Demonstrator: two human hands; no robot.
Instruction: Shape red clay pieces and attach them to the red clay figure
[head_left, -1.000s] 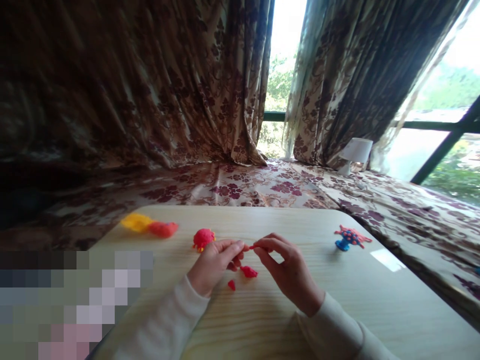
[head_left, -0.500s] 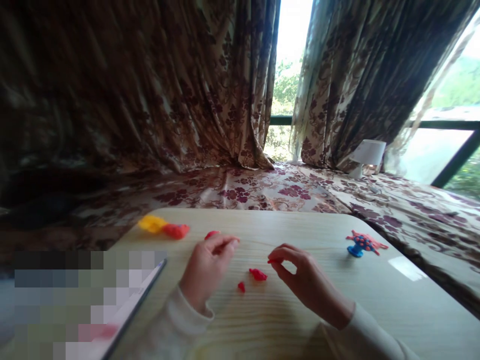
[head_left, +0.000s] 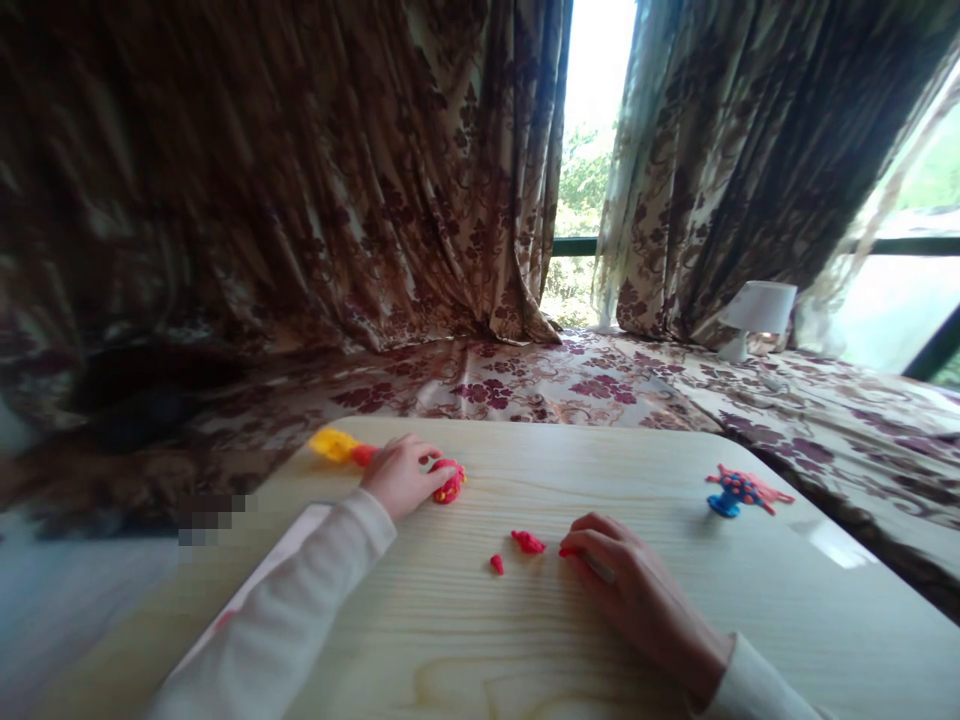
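My left hand [head_left: 400, 474] reaches across the pale wooden table [head_left: 525, 640] and closes its fingers round a red clay ball with yellow dots [head_left: 448, 482]. My right hand [head_left: 634, 585] rests low on the table, thumb and forefinger pinched on a small red clay piece [head_left: 567, 551]. Two loose red clay bits, one larger [head_left: 528, 542] and one tiny [head_left: 496, 564], lie between my hands. A yellow clay lump [head_left: 331, 444] with a red lump [head_left: 364, 455] touching it lies just left of my left hand.
A blue and red dotted clay figure [head_left: 739, 490] stands at the table's right side. Flowered cloth [head_left: 525, 385] and heavy curtains [head_left: 300, 180] lie behind the table. A small white lamp [head_left: 757, 312] sits by the window. A flat device [head_left: 247, 590] lies under my left sleeve.
My hands have parted. The left hand went forward and left to the dotted red ball and closed on it. The right hand sank onto the table with its small red piece.
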